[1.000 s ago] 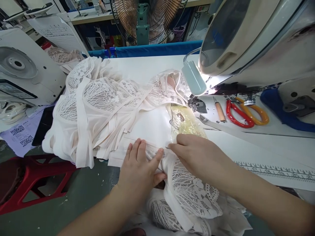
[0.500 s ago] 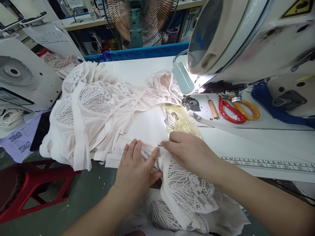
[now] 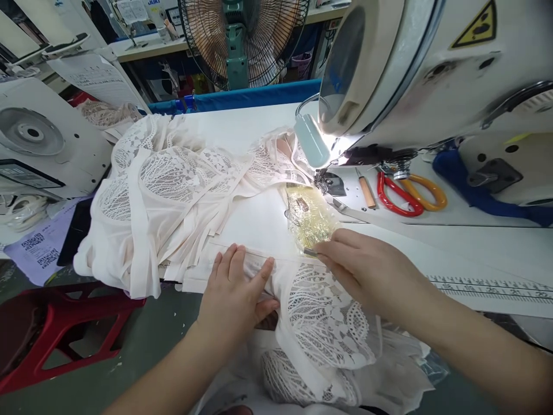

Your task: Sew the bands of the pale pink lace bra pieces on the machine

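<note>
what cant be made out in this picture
All in the head view:
- Small grey tool: mostly hidden by the right hand; its kind is unclear.
- Lace garment: the part beneath the left hand is covered.
- Paper sheet: writing too small to read.
- Fan: top cut off by the upper edge.

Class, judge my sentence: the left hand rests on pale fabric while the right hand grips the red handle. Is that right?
Not quite: the head view shows the right hand pinching a small grey item, with the red handle lying untouched beyond it. The left hand does rest on pale fabric.
</note>
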A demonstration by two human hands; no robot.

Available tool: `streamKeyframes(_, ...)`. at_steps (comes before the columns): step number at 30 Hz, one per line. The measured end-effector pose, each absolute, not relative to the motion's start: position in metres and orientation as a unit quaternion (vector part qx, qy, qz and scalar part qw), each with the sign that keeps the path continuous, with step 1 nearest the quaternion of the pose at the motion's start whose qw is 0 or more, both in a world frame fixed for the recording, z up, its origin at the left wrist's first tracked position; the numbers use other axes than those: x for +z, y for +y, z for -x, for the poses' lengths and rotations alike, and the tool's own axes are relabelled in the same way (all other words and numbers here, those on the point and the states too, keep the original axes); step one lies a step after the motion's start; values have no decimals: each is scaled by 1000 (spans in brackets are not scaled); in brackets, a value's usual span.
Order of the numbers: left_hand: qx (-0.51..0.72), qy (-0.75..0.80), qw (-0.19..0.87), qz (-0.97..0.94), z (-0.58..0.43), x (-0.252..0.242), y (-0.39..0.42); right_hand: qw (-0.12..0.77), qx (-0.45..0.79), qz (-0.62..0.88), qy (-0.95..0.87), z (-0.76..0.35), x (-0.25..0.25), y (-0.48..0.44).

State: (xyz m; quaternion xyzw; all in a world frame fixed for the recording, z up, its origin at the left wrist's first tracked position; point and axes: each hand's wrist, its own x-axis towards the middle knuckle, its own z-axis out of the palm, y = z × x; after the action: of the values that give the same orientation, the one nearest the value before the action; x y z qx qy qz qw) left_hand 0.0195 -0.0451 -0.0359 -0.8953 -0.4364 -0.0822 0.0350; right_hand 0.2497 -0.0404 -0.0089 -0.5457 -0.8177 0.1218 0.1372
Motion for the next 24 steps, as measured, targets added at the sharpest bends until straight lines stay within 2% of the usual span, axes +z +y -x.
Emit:
streamKeyframes(3,-62,-427,17,902,-16,-31,-44,238,222,568,-756,-249,-12,-52)
streamKeyframes(7,-21,-431,-15,902,-9,-17,-46,252,301,555,-733,-245,-22,-63)
streamKeyframes(14,-157,-439,-32,884,-34,-4,-65,256,278,535,-756,-241,-26,-66)
streamKeyframes(24,-82,-449,33,889,-53,-52,-76,220,269,546,-762,-241,-24,-63)
